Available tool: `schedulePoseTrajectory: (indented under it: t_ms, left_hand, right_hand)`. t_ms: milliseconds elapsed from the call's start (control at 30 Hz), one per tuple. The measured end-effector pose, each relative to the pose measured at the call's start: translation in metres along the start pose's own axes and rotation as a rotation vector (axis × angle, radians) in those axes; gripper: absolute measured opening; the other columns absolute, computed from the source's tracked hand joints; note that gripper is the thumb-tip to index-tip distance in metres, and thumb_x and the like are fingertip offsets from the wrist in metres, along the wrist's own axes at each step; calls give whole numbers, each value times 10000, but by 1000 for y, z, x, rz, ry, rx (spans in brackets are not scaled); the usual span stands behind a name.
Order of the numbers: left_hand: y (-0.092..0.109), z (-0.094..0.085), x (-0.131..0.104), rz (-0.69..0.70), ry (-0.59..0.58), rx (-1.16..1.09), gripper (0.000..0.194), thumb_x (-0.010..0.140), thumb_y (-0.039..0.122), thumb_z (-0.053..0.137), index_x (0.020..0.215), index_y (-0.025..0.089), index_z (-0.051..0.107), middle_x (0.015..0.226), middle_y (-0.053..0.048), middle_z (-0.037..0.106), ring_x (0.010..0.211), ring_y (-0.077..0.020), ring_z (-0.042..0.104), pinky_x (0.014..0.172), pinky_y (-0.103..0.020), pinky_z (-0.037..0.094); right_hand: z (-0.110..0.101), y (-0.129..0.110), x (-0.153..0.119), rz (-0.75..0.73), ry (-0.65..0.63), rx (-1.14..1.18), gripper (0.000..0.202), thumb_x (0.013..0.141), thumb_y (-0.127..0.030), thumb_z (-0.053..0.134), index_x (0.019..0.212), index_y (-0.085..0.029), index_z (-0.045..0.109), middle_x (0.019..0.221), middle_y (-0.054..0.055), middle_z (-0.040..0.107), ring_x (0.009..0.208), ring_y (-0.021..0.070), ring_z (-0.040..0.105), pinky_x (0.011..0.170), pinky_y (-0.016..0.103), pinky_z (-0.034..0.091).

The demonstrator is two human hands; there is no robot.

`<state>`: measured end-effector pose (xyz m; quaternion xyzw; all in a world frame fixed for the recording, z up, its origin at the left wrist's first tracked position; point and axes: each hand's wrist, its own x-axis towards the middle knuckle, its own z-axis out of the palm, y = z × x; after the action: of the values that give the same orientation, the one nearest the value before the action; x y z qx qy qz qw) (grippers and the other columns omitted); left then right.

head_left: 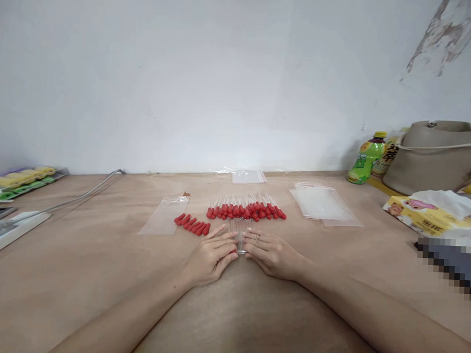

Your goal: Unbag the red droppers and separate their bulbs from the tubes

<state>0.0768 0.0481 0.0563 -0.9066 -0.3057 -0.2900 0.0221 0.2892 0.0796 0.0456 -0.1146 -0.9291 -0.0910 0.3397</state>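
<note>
A row of clear glass tubes [241, 234] lies on the table between my two hands. My left hand [212, 256] is at its left side, thumb and forefinger closed on a red rubber bulb [233, 252], of which only a bit shows. From the right, my right hand [271, 253] rests its outstretched fingers at the tubes' edge, fingertips touching them. Several loose red rubber bulbs [192, 224] lie left of my left hand. Beyond the tubes, a pile of droppers [245, 211] with red bulbs points its glass tips toward the wall.
Clear plastic bags lie at left [161, 215], at the back [249, 177] and in a stack [320, 203] at right. Farther right are a green bottle [365, 158], a beige bag [435, 159] and a yellow tissue pack [429, 216]. A power strip [14, 232] with a cable sits at left.
</note>
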Motion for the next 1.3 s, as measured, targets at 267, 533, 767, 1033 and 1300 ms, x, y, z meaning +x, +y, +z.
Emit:
schedulePoseTrajectory:
  t_ms: [267, 533, 767, 1033, 1300]
  left_hand:
    - [-2, -1, -4, 24, -2, -3, 163, 843, 171, 453, 928, 165, 592, 976, -67, 667, 1084, -201, 535, 1011, -447, 330]
    - [-20, -18, -23, -77, 115, 104, 144, 824, 201, 514, 936, 197, 604, 905, -57, 605, 890, -178, 552, 775, -326, 462]
    - [-51, -45, -26, -542, 285, 170, 266, 863, 280, 405, 1054, 198, 571, 819, -39, 501, 761, -151, 509, 673, -276, 443]
    - [-111, -54, -44, -852, 359, 9, 374, 736, 435, 524, 997, 167, 503, 733, 2, 548, 585, -120, 502, 545, -242, 434]
    - [-95, -53, -43, -789, 366, 272, 266, 769, 419, 491, 857, 185, 581, 852, -37, 607, 746, -181, 516, 658, -295, 420]
  right_hand:
    - [1, 3, -7, -51, 66, -15, 160, 853, -126, 455, 956, -106, 576, 950, 98, 658, 1068, 185, 537, 1001, 365, 406]
    - [-10, 28, -36, 201, 188, -37, 230, 836, -156, 500, 1057, -174, 561, 825, 54, 631, 847, 171, 577, 765, 342, 493]
    - [-9, 16, -27, 290, 60, -78, 326, 863, -181, 417, 1179, -167, 496, 803, 61, 578, 763, 169, 509, 679, 316, 412]
    - [2, 5, 11, 508, 106, -75, 165, 814, -149, 439, 875, -161, 592, 755, 39, 613, 730, 161, 532, 692, 298, 334]
    - [28, 10, 41, 421, 28, -302, 150, 804, -148, 462, 728, -156, 591, 679, 28, 598, 666, 146, 498, 663, 298, 267]
